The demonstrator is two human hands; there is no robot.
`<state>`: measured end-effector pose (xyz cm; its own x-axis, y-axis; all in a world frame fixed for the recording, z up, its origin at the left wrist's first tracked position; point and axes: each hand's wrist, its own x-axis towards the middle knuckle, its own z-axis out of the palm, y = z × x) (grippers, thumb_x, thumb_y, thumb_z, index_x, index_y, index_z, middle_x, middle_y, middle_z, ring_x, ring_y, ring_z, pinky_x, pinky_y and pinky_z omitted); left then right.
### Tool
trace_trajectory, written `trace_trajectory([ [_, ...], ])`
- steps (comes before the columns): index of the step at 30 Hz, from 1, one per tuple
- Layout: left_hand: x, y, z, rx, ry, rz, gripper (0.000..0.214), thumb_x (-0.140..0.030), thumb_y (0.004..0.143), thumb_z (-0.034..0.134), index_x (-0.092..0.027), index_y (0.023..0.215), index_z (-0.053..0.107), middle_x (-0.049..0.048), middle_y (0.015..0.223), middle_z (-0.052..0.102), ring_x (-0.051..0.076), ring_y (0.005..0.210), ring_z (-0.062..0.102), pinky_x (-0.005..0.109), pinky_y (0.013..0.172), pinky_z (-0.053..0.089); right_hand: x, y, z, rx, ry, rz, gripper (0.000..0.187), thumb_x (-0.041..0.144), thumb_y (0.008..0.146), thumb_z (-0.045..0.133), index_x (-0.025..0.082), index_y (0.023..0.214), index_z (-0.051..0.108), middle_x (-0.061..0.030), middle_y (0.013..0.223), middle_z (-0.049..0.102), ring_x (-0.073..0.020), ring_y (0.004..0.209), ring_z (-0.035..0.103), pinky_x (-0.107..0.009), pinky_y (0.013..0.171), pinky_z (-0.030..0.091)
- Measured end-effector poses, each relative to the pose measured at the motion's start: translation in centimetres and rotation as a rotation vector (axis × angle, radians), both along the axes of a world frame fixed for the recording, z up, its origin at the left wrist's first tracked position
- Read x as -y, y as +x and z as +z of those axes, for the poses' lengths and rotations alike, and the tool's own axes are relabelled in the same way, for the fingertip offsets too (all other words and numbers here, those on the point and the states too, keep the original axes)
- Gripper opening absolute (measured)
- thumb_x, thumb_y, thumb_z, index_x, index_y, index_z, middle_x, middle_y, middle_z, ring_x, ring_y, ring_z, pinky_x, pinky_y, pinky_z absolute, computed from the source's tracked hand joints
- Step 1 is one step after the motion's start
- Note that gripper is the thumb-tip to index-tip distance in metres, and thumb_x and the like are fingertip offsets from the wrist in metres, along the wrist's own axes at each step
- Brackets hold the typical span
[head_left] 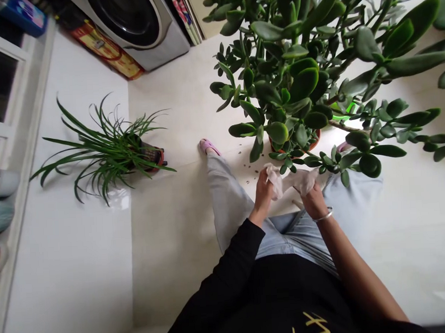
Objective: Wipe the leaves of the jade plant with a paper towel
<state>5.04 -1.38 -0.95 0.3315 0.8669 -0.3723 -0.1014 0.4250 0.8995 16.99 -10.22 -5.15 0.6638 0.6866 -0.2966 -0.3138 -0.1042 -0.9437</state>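
Observation:
A crumpled white wipe or tissue [302, 182] is bunched between my two hands, close to the lowest leaves of a large jade plant [276, 129]. My left hand [264, 188] has its fingers closed on one end of it. On the other end, the fingers of my right hand [314, 200], with a silver bangle at the wrist, are also closed. Leaves hang just above both hands and hide part of the plant's reddish pot [314, 141]. Whether it is cloth or paper, I cannot tell.
Dark bits [250, 166] are scattered on the pale floor [170, 248] left of the pot. A long-leaved plant [109, 147] stands by the white wall at left. Behind are a washing machine [175, 49] and a red-yellow box [106, 48]. My pink shoe [209, 147] is near the pot.

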Motion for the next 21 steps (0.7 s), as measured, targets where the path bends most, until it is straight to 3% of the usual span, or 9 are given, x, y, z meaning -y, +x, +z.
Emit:
trace_trajectory([
  [4, -0.4, 1.7, 0.5, -0.083, 0.144, -0.113, 0.027, -0.027, 0.088, 0.070, -0.022, 0.114, 0.067, 0.0073, 0.116, 0.075, 0.016, 0.102, 0.071, 0.025, 0.087, 0.055, -1.7, -0.1, 0.8, 0.086, -0.005, -0.067, 0.041, 0.051, 0.080, 0.073, 0.020, 0.107, 0.070, -0.0095, 0.112, 0.076, -0.0244, 0.106, 0.069, -0.046, 0.100, 0.054],
  [8, -0.6, 3.0, 1.0, -0.243, 0.249, -0.148, 0.019, -0.024, 0.091, 0.067, -0.021, 0.109, 0.066, 0.0055, 0.102, 0.075, 0.015, 0.089, 0.070, 0.024, 0.081, 0.053, -3.3, -0.5, 2.1, 0.130, -0.007, -0.088, 0.038, 0.051, 0.078, 0.072, 0.020, 0.099, 0.067, -0.0081, 0.103, 0.075, -0.0219, 0.096, 0.067, -0.037, 0.085, 0.055],
  [12, -1.0, 3.8, 1.5, -0.357, 0.316, -0.133, 0.018, -0.017, 0.090, 0.066, -0.019, 0.108, 0.067, 0.0073, 0.103, 0.076, 0.017, 0.091, 0.070, 0.025, 0.081, 0.053, -4.6, -0.5, 2.8, 0.181, -0.091, -0.126, 0.035, 0.052, 0.077, 0.069, 0.020, 0.091, 0.065, -0.0043, 0.090, 0.072, -0.0179, 0.081, 0.061, -0.031, 0.072, 0.051],
  [16, -1.6, 3.9, 2.2, -0.479, 0.349, -0.194, 0.016, -0.012, 0.092, 0.063, -0.020, 0.105, 0.067, 0.0072, 0.103, 0.078, 0.018, 0.091, 0.071, 0.025, 0.084, 0.052, -5.4, -0.4, 3.2, 0.224, -0.166, -0.142, 0.030, 0.051, 0.074, 0.067, 0.022, 0.075, 0.058, 0.0036, 0.065, 0.056, -0.0134, 0.064, 0.045, -0.028, 0.060, 0.040],
  [21, -1.8, 4.1, 2.7, -0.525, 0.367, -0.264, 0.015, -0.014, 0.095, 0.060, -0.021, 0.106, 0.068, 0.0081, 0.107, 0.079, 0.020, 0.096, 0.073, 0.027, 0.088, 0.051, -5.8, -0.3, 3.3, 0.250, -0.180, -0.135, 0.032, 0.055, 0.077, 0.060, 0.022, 0.079, 0.059, 0.0021, 0.069, 0.060, -0.0148, 0.066, 0.047, -0.029, 0.061, 0.040],
])
